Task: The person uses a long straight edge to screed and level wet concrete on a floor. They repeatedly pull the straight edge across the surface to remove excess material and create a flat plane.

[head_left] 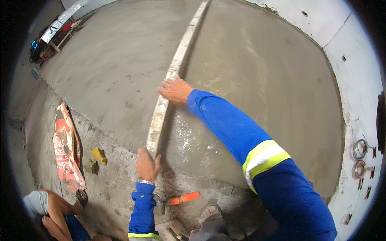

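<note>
A long, straight screed bar, pale and smeared with cement, lies across the grey wet screed and runs away from me toward the far side. My left hand is closed on its near end. Farther along, my right hand grips the bar from above, fingers over its left edge. Right of the bar the surface is wet and shiny; left of it the cement looks smoother and duller. Below my left hand, near my foot, lies a tool with an orange handle.
A trowel-like tool lies by my sandalled foot. At left are a red-and-white sack, a yellow sponge-like piece and a brown lump. A person crouches lower left. Wire coils hang on the right wall.
</note>
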Demonstrator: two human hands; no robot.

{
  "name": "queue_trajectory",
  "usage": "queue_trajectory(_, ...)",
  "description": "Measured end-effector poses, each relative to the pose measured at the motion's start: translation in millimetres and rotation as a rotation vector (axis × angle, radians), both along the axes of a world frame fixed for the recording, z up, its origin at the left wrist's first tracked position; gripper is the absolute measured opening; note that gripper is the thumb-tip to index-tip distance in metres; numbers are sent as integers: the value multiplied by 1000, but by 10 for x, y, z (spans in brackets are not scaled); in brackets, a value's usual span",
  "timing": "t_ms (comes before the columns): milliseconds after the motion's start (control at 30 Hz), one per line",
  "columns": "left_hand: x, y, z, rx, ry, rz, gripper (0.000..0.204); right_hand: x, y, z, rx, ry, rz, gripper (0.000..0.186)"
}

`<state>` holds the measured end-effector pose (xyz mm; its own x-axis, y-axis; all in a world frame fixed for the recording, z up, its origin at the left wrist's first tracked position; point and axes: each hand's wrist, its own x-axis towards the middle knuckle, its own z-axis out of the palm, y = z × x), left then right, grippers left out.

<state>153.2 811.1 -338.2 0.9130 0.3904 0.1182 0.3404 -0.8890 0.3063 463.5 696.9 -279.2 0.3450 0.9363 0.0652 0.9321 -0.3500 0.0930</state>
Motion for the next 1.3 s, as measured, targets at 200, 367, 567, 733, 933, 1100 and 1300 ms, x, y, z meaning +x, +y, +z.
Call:
queue_trajectory(200,106,261,32,42,143,-39,72,-217,-1385,220,43,135,-5,82)
queue_trajectory(367,210,87,143,101,167,73,72,-986,-3167,593,-104,411,-172,77)
queue_trajectory(567,512,108,68,191,94,183,87,-2378,-4522,238,-294,519,-96,65)
queue_trajectory(733,709,39,124,228,247,223,73,-3228,-4906,236,-163,1268,-123,50)
queue_trajectory(933,813,47,75,232,315,297,78,-3429,-5130,203,-292,1015,-89,34)
queue_trajectory(1100,864,-26,62,283,300,370,97,-3422,-5224,117,-327,937,-54,40)
queue_trajectory(1300,867,-132,91,240,230,345,90,-3409,-5241,75,-372,1004,-72,39)
